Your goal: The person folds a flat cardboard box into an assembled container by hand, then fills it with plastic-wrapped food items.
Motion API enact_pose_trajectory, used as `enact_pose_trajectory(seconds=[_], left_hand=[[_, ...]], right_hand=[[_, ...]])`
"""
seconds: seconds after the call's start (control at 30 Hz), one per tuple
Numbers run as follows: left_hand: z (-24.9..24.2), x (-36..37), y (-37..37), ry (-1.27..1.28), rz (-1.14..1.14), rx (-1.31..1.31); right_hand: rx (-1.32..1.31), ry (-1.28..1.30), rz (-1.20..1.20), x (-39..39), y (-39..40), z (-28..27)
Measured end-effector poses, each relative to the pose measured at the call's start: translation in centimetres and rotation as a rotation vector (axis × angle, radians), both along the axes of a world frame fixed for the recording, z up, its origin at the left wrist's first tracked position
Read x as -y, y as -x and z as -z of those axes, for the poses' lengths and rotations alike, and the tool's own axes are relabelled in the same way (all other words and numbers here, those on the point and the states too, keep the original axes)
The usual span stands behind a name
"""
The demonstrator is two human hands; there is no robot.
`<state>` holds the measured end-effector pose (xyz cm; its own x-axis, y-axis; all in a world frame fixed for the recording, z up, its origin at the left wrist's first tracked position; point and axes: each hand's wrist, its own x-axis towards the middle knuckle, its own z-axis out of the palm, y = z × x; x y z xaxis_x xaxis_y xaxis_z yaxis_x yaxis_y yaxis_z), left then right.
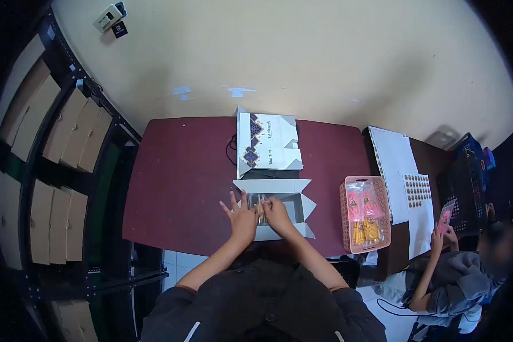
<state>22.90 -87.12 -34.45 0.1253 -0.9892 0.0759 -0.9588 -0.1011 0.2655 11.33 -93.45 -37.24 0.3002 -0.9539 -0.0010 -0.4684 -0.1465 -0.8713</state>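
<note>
Presently, at the far left, a dark rack (68,171) holds rows of flat cardboard boxes (51,222), well apart from the work. On the maroon tabletop (176,176), the left hand (242,219) lies flat with fingers spread, pressing on the left part of an open white box (290,208); it grips nothing. The right hand (276,214), just beside it and touching it, is curled with the fingertips pinched on a clear packet of yellowish sticks (259,206) that rests inside the box; how firm the pinch is cannot be told. To seat the packet well, the judgement is to keep the left palm steadying the box wall while the right fingers press the packet level against the base, clear of the raised flaps. Behind the box stands a folded patterned carton (265,142), upright and apart. Further right, a pink basket (344,216) holds more packets, pink above and yellow below. At the far right, another person's hands (443,232) hold a pink packet beside a white sheet of round stickers (417,191).
</note>
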Motion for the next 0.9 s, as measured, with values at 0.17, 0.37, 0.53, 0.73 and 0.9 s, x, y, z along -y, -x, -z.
enact_pose_trajectory(seconds=[0.17,0.37,0.53,0.73,0.9], left_hand=[[-1.4,0.2,-0.6,0.075,-0.091,-0.057],[-1.5,0.1,-0.9,0.088,-0.06,-0.137],[-1.4,0.2,-1.0,0.035,-0.01,-0.046],[0.2,0.7,-0.1,-0.041,0.042,0.067],[0.1,0.3,-0.2,0.049,0.012,-0.001]], right_hand=[[-0.072,-0.034,-0.128,-0.1,-0.2,-0.2],[-0.083,-0.011,-0.097,-0.6,0.2,-0.1],[0.054,-0.152,-0.034,-0.2,2.0,0.0],[0.061,-0.214,0.022,-0.1,2.3,-1.3],[0.072,-0.244,0.029,-0.1,2.0,-0.7]])
